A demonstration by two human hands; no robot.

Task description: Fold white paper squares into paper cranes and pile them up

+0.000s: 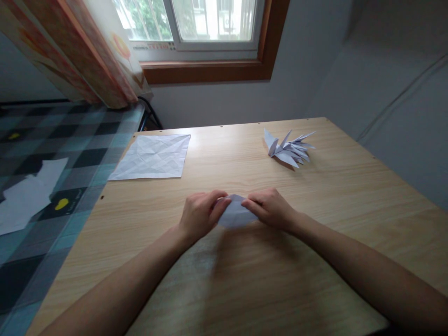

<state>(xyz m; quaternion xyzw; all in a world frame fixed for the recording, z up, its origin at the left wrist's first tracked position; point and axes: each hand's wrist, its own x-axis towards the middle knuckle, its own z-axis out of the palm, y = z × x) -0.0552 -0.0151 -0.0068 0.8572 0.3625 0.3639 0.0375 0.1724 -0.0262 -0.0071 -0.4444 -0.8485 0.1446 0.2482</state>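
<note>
Between my hands is a small folded sheet of white paper (pixel 236 215), raised a little above the wooden table (pixel 161 284). My left hand (pixel 203 210) pinches its left side, thumb on the near face and fingers behind. The right side is gripped by my right hand (pixel 268 206) in the same way. The paper's lower edge is slightly blurred, and its exact fold cannot be made out. Beyond my right hand lies a cluster of pointed folded-paper pieces (pixel 290 150). A creased square sheet of white paper (pixel 154 156) lies flat at the far left of the table.
Left of the table stands a bed with a checked cover (pixel 87 156), bearing loose white papers (pixel 31 193). A curtain (pixel 87 51) and a window (pixel 213 23) are behind. A cable (pixel 399 98) runs along the right wall.
</note>
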